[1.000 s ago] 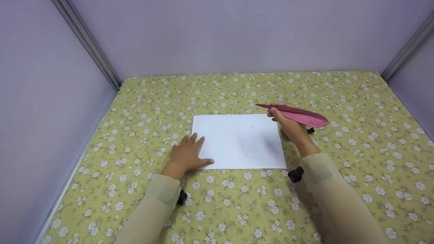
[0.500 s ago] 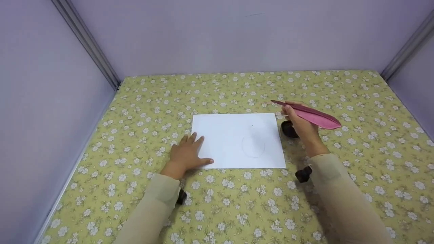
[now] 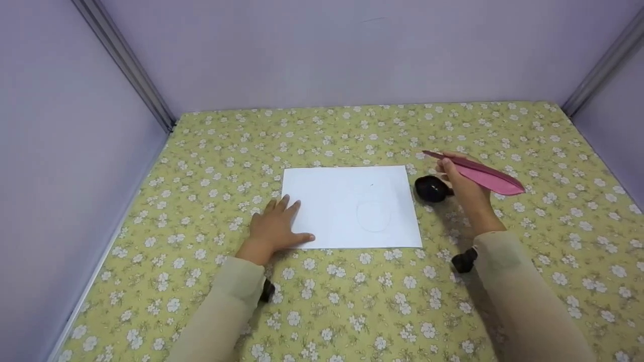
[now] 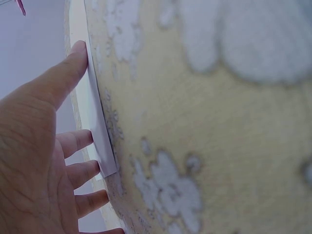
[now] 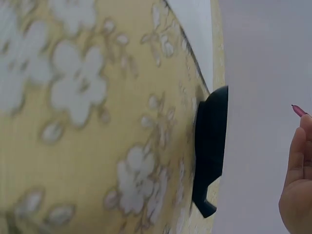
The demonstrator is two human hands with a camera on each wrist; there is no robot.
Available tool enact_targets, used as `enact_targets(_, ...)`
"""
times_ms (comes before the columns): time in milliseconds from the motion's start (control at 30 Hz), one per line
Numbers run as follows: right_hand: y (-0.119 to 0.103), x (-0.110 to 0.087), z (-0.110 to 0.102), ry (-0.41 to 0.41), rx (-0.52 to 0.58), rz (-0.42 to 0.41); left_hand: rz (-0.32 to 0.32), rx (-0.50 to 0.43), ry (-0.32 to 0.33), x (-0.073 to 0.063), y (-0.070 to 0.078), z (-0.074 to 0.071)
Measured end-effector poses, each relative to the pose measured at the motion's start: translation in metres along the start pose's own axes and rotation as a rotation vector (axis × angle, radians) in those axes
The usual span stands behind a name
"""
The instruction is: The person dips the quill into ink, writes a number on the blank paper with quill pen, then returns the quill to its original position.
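Note:
My left hand [image 3: 274,229] lies with spread fingers on the left edge of a white sheet of paper [image 3: 327,201], thumb near its lower edge. In the left wrist view, the fingertips rest along the sheet's edge [image 4: 100,131]. My right hand [image 3: 468,193] pinches a pink feather-shaped pen [image 3: 488,178] above the table, to the right of the paper. The pen's dark tip points left and its broad end slants down to the right. A faint rounded outline and a small dark mark show on the paper's right half. Just left of this hand sits a small black bowl [image 3: 430,189] with a short handle.
A yellow cloth with white flowers [image 3: 322,301] covers the table. Pale lilac panels [image 3: 302,55] rise behind and at both sides, joined by grey metal posts [image 3: 126,65]. Dark devices are strapped at both wrists.
My right hand has moved right with the feather pen, away from over the paper's upper right corner, and the black bowl has come into view. The left hand stays on the paper.

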State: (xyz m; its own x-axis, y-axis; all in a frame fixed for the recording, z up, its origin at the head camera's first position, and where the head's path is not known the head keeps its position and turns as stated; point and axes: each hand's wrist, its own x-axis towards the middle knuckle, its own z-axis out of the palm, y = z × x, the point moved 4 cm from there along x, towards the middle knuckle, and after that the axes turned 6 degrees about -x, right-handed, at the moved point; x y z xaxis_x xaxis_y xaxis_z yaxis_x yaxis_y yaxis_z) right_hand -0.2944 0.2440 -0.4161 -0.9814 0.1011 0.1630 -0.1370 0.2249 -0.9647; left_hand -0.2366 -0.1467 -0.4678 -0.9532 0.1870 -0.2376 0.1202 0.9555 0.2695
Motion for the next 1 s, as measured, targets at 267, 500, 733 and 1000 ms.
enact_targets(267,0.005,-0.007,-0.017,0.029,-0.025,0.037,0.000,-0.012,0.001,-0.001,0.002,-0.001)
enact_targets(500,0.014,-0.009,-0.030,0.066,0.000,0.042,0.000,-0.017,0.003,-0.001,0.002,0.000)
enact_targets(733,0.007,-0.017,-0.038,0.057,0.014,0.052,0.007,-0.015,0.004,-0.001,0.002,-0.001)
enact_targets(1000,0.021,-0.013,-0.050,0.048,-0.075,0.038,0.009,-0.018,-0.005,-0.001,0.002,0.000)
